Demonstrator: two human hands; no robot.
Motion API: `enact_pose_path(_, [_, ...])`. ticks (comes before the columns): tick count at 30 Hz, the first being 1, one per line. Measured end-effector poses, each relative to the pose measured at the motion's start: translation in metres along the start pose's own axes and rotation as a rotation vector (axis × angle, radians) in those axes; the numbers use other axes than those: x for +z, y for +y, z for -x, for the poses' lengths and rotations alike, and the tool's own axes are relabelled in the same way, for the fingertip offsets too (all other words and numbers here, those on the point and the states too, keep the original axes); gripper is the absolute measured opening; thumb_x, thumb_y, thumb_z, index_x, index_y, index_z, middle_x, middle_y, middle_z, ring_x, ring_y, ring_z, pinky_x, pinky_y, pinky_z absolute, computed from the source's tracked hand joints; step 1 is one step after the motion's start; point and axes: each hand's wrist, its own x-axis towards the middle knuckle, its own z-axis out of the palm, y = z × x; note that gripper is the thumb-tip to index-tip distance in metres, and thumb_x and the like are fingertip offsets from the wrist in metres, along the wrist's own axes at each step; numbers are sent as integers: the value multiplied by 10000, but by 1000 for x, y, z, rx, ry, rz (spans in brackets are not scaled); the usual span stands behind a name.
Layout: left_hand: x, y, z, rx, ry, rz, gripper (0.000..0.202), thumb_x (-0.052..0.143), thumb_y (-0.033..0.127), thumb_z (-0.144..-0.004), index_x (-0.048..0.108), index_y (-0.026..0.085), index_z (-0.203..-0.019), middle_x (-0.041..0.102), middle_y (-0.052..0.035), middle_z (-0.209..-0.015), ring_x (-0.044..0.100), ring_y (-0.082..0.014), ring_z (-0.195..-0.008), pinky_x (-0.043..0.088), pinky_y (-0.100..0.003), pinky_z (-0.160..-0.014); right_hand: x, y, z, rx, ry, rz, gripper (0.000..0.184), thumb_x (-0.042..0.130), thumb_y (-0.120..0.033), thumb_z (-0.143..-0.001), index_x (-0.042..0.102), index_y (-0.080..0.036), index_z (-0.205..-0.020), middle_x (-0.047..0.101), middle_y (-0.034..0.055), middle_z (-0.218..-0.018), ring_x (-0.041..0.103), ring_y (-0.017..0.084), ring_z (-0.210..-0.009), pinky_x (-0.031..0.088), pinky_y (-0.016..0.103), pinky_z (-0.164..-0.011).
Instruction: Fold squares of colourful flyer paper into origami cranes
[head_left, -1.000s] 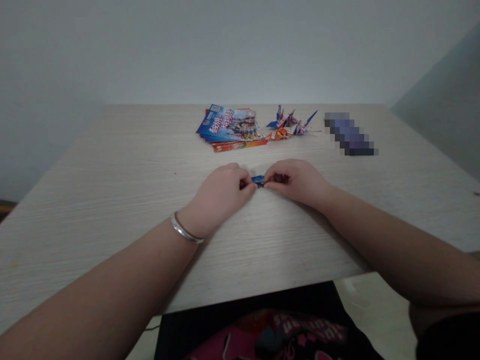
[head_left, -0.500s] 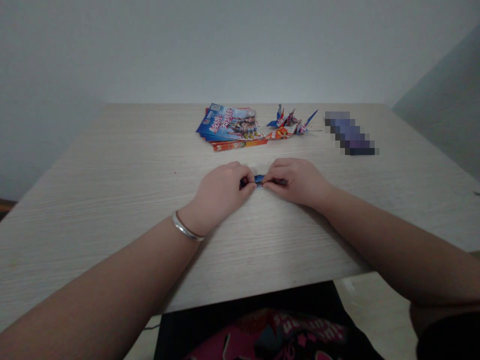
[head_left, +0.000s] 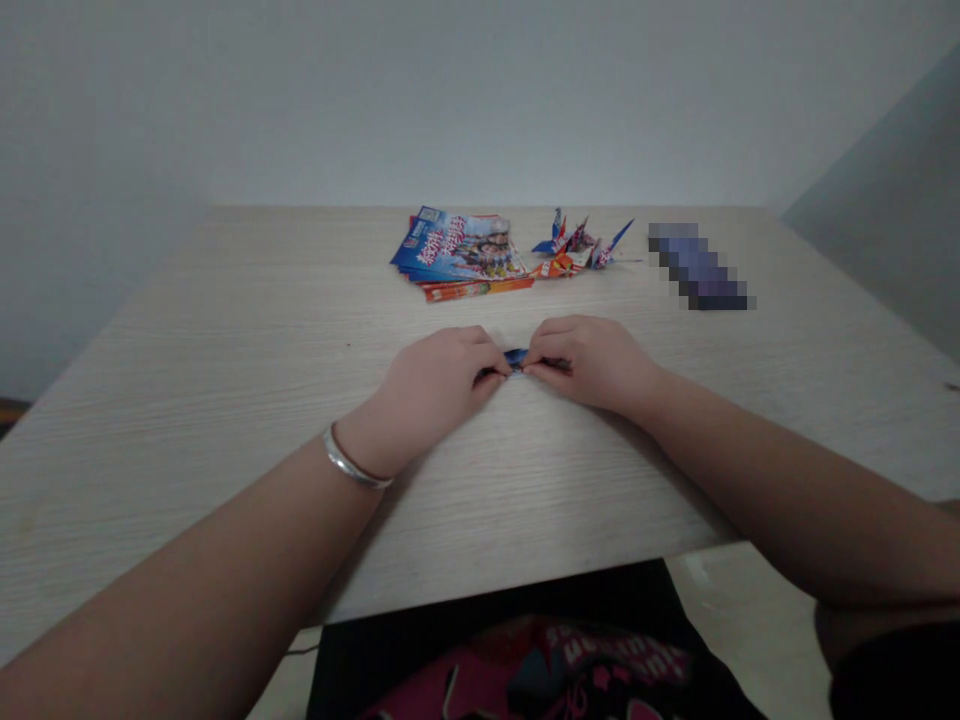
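Note:
A small piece of folded blue paper (head_left: pixel 515 357) sits low over the middle of the table, mostly covered by my fingers. My left hand (head_left: pixel 448 375) pinches its left end between thumb and fingers; a silver bangle circles that wrist. From the other side my right hand (head_left: pixel 589 362) pinches the right end. The fingertips of both hands nearly meet, with a bit of blue showing between them. Behind the hands lies a stack of printed leaflets (head_left: pixel 457 245), blue on top with orange edges below. Several folded paper cranes (head_left: pixel 574 250) stand right beside the stack.
A dark, pixelated flat object (head_left: pixel 697 265) lies at the back right of the pale wooden table (head_left: pixel 225 350). A plain wall (head_left: pixel 480 100) rises behind the table's far edge. The near edge runs just above my lap.
My left hand and wrist have shifted slightly to the left, and its fingers have flattened a little over the paper. My right hand stays nearly in place, still pinching.

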Motion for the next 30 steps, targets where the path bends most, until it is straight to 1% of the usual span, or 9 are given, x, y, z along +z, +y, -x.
enact_pose_path(4, [-8, 2, 4, 101, -99, -93, 290, 478, 253, -1027, 760, 184, -1051, 706, -88, -1068, 645, -221, -980, 502, -350, -893, -1, -2, 0, 4, 2, 47, 214, 591, -267, -947, 797, -210, -931, 780, 53, -977, 679, 200, -883, 403, 306, -709])
enact_pose_path(7, [-13, 8, 7, 129, -157, -174, 300, 463, 244, -1039, 749, 160, -1072, 686, -116, -1080, 632, -238, -978, 504, -370, -895, -2, -4, 3, -23, -3, 129, 237, 579, -293, -969, 799, -210, -941, 782, 58, -979, 672, 199, -864, 386, 314, -696])
enact_pose_path(9, [-15, 12, 9, 120, -172, -198, 293, 465, 234, -1037, 745, 154, -1071, 683, -125, -1095, 627, -243, -985, 505, -376, -902, -4, -6, 5, -46, -19, 228, 276, 541, -304, -998, 799, -213, -960, 781, 67, -953, 657, 200, -832, 359, 324, -672])
enact_pose_path(11, [-15, 14, 9, 122, -166, -197, 289, 469, 227, -1035, 743, 151, -1086, 685, -127, -1106, 625, -247, -1007, 505, -381, -921, -7, -9, 8, -71, -51, 318, 291, 510, -282, -1014, 795, -222, -999, 779, 66, -912, 638, 199, -796, 325, 331, -648])
enact_pose_path(14, [-14, 15, 9, 132, -154, -197, 292, 469, 224, -1035, 738, 145, -1117, 686, -130, -1111, 626, -259, -1030, 509, -398, -944, -12, -13, 11, -88, -93, 371, 271, 521, -239, -1004, 791, -229, -1014, 776, 61, -904, 609, 187, -760, 287, 332, -624])
enact_pose_path(17, [-13, 13, 9, 127, -156, -202, 301, 461, 243, -1045, 736, 146, -1123, 686, -128, -1117, 631, -267, -1027, 519, -414, -943, -13, -11, 10, -98, -88, 345, 254, 544, -257, -996, 795, -224, -978, 763, 68, -915, 599, 187, -777, 275, 329, -615])
enact_pose_path(21, [-14, 13, 9, 149, -159, -204, 297, 463, 232, -1041, 723, 135, -1147, 682, -131, -1137, 623, -271, -1061, 518, -422, -967, -8, -3, 8, -134, -17, 261, 209, 595, -249, -960, 796, -225, -905, 755, 57, -943, 606, 183, -814, 312, 317, -645])
enact_pose_path(25, [-15, 17, 10, 143, -177, -234, 300, 454, 202, -1033, 705, 125, -1178, 675, -139, -1145, 616, -279, -1076, 522, -428, -963, -4, 7, 9, -153, 48, 175, 175, 639, -232, -930, 811, -253, -953, 764, 41, -991, 631, 190, -847, 363, 314, -684])
enact_pose_path(30, [-18, 20, 10, 118, -186, -257, 287, 460, 207, -1025, 700, 130, -1164, 679, -135, -1118, 621, -289, -1037, 532, -432, -917, -5, 10, 10, -159, 45, 152, 196, 628, -231, -951, 817, -260, -994, 778, 44, -997, 651, 194, -871, 397, 311, -707])
